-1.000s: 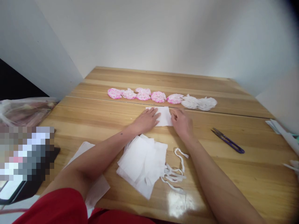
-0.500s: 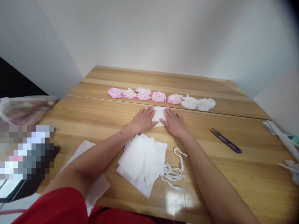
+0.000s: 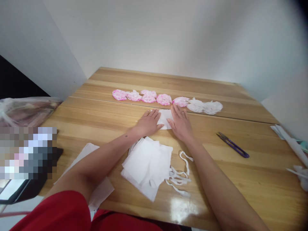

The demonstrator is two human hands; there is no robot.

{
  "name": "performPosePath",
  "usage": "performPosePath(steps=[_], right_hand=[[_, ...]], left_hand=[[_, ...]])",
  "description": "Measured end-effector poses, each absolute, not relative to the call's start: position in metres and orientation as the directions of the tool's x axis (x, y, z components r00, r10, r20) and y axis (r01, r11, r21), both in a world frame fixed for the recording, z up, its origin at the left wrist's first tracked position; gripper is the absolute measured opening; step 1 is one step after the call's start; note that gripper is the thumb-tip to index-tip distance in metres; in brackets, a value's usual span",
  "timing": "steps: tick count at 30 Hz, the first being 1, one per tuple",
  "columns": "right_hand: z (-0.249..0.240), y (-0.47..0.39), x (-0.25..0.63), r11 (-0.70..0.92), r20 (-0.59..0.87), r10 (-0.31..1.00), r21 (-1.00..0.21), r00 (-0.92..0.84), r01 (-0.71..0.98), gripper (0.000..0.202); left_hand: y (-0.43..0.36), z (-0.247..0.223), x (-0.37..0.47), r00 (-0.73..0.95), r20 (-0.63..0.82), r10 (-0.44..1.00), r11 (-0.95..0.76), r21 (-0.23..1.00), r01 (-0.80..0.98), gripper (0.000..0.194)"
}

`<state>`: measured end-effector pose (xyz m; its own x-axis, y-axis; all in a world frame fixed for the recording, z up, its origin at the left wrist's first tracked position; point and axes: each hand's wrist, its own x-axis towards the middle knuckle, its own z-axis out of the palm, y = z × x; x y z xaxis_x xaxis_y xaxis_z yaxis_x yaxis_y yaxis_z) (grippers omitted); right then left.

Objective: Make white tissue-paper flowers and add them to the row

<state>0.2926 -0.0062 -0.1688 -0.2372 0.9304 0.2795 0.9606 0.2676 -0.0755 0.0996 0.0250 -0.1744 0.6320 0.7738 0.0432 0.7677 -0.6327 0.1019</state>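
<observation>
A small white sheet of thin paper [image 3: 165, 120] lies flat on the wooden table, between my two hands. My left hand [image 3: 149, 123] rests flat on its left side, fingers stretched out. On the right edge lies my right hand [image 3: 180, 123], palm down with its fingers extended toward the paper flowers. Closer to me, a loose pile of white paper sheets [image 3: 146, 162] sits between my forearms. Thin white paper strips [image 3: 179, 179] curl beside that pile. Several pink-and-white ruffled paper flowers [image 3: 164, 99] and white ones [image 3: 212, 107] form a row just beyond my hands.
Purple-handled thread snips [image 3: 233, 145] lie on the table to the right. More white paper [image 3: 102, 192] is under my left forearm. A clear plastic bag [image 3: 29, 110] and a partly blurred-out device [image 3: 45, 179] are at the left. White scraps [image 3: 288, 136] lie at the right edge.
My right hand has shifted slightly forward and right along the paper's edge, its fingers now nearer the flowers. My left hand has stayed on the sheet.
</observation>
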Motion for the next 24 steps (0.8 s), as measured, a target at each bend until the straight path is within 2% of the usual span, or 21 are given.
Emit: performPosePath(steps=[5,11,18,23,24], right_hand=[[-0.18,-0.005,0.295,0.301,0.06,0.953,-0.079,-0.297,0.95,0.064],[-0.178,-0.006,0.294,0.272,0.04,0.962,-0.078,-0.27,0.959,0.065],[-0.179,-0.007,0.293,0.275,0.076,0.96,-0.085,-0.269,0.958,0.064],[-0.17,-0.012,0.286,0.288,0.297,0.92,-0.069,-0.256,0.955,0.068],[-0.17,-0.012,0.285,0.294,0.303,0.916,-0.067,-0.261,0.953,0.068]], left_hand=[[0.026,-0.178,0.099,0.634,0.064,0.771,-0.637,0.106,0.764,0.07],[0.026,-0.176,0.099,0.633,0.044,0.773,-0.633,0.114,0.766,0.069],[0.026,-0.176,0.099,0.634,0.054,0.772,-0.635,0.116,0.764,0.069],[0.027,-0.174,0.099,0.639,0.033,0.768,-0.638,0.12,0.761,0.066],[0.027,-0.174,0.098,0.641,0.034,0.766,-0.64,0.121,0.759,0.065]])
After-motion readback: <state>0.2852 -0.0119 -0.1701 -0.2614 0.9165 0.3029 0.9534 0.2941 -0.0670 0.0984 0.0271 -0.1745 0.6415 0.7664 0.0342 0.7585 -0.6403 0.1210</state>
